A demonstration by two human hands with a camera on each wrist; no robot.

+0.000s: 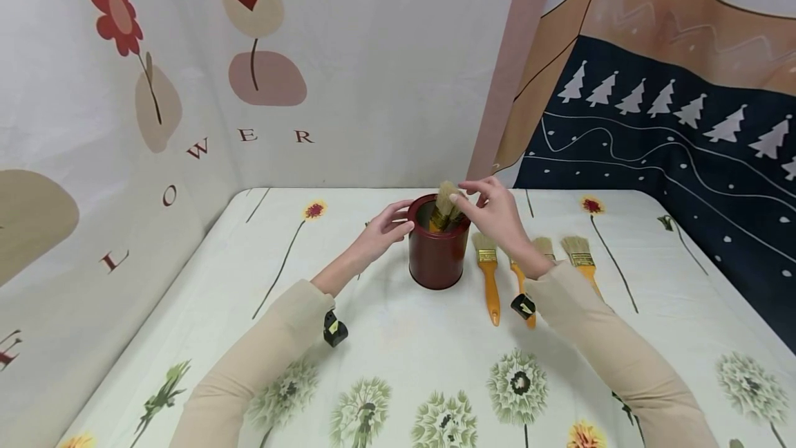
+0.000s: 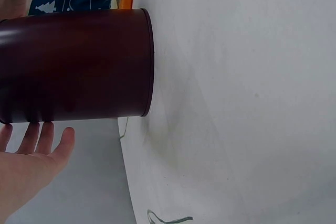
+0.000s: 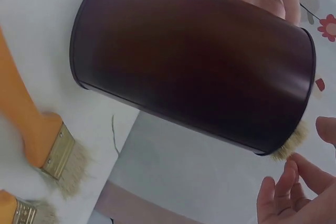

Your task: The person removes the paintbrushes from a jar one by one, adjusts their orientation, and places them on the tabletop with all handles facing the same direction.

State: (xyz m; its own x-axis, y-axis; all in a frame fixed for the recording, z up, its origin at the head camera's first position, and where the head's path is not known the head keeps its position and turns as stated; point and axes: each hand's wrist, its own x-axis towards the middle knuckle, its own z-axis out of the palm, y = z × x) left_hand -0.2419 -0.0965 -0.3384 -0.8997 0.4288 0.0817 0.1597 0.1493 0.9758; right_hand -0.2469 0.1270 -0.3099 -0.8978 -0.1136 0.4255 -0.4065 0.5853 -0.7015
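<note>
Flower-printed cloth covers the table where I work, with printed fabric hung behind it. My left hand rests its relaxed fingers against the left side of the dark red tin can, near the rim; the left wrist view shows those fingers straight beside the can's wall, not wrapped round it. My right hand hovers at the can's right rim, fingers loosely spread just beside the pale bristles of the paintbrush in the can, which stands handle down with at least one more beside it. I cannot tell whether my fingertips pinch the bristles or only brush them. To the right of the can, three orange-handled paintbrushes lie flat on the cloth, bristles pointing away from me; my right forearm crosses the middle one. I judge that the can could tip: it is only lightly steadied, so a sideways push on the upright brush could lean it over. My right sleeve could also drag the loose brushes if the arm sweeps across them.
</note>
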